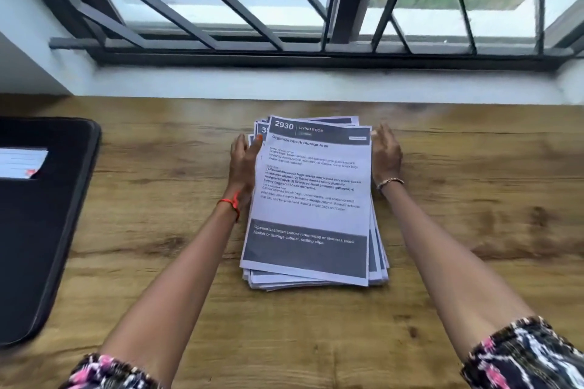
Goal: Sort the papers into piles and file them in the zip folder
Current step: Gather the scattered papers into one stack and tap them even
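A stack of printed papers (311,205) lies in the middle of the wooden table (458,199), its sheets slightly fanned; the top sheet reads "2930 Living Room". My left hand (243,164) presses flat against the stack's left edge near the top, fingers straight. My right hand (386,154) rests against the stack's right edge, fingers relaxed. Both hands flank the stack without lifting it. A black zip folder (41,230) lies at the left edge of the table, with a white label card (22,162) in its front pocket.
A white window ledge (316,82) runs along the table's far side, with dark metal window bars (221,9) above it. Bare wood surrounds the stack to the right and toward me.
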`<state>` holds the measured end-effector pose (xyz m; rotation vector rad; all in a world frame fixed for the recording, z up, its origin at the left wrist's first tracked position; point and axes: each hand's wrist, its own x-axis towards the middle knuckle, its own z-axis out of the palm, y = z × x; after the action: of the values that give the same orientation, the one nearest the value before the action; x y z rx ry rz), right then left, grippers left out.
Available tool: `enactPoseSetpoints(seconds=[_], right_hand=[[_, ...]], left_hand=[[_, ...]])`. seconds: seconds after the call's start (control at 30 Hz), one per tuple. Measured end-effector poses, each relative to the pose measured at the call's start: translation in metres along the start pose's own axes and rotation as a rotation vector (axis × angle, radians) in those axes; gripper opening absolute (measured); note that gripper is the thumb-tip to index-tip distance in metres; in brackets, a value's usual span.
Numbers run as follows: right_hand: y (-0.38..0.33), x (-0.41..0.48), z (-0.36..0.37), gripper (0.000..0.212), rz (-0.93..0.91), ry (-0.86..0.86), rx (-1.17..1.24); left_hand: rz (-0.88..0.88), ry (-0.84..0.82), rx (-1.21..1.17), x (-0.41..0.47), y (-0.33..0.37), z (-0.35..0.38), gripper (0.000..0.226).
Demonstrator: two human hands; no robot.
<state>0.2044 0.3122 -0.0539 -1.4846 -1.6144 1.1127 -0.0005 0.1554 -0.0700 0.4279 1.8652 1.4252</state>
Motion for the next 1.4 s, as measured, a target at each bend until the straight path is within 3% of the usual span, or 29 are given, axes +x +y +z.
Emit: enactPoseSetpoints(seconds=[0.07,0.2,0.3,0.37,0.47,0.63,0.73,0.87,1.07,1.17,1.27,1.4], right_hand=[[-0.001,0.002,0.009,0.05,-0.004,-0.107,-0.008],[-0.015,0.009,0.031,0.058,-0.04,-0.301,-0.022],[-0.021,0.017,0.041,0.059,-0.063,-0.31,-0.01],[-0.02,0.022,0.045,0.058,-0.091,-0.343,-0.045],[-0.019,0.028,0.041,0.057,-0.151,-0.4,-0.125],[-0.021,0.032,0.037,0.056,-0.191,-0.345,-0.143],[-0.019,0.035,0.035,0.056,-0.197,-0.452,-0.186],[-0.022,0.036,0.031,0.053,-0.244,-0.369,-0.205],[-0.039,0.043,0.044,0.059,-0.423,-0.513,-0.758],[-0.046,0.043,0.051,0.053,-0.461,-0.557,-0.858],[-0.047,0.044,0.055,0.045,-0.498,-0.532,-0.882],[-0.05,0.05,0.061,0.035,-0.544,-0.488,-0.921]], left_hand=[[0.015,-0.02,-0.008,-0.003,0.006,0.002,0.044],[0.049,-0.131,-0.186,-0.013,0.025,-0.004,0.049],[0.045,-0.175,-0.081,-0.01,0.026,-0.003,0.053],[0.078,-0.13,0.112,-0.006,0.023,0.002,0.073],[0.148,-0.029,0.38,-0.01,0.017,0.009,0.082],[0.25,0.155,0.401,-0.015,0.006,0.016,0.076],[0.244,0.152,0.356,-0.017,0.004,0.016,0.068],[0.213,0.167,0.245,-0.007,0.006,0.003,0.065],[0.309,0.031,0.444,-0.002,0.015,0.009,0.064],[0.338,0.044,0.591,-0.008,0.013,0.014,0.075],[0.582,0.001,0.853,-0.035,0.015,0.025,0.097],[1.033,-0.443,1.164,-0.109,-0.006,0.059,0.11]])
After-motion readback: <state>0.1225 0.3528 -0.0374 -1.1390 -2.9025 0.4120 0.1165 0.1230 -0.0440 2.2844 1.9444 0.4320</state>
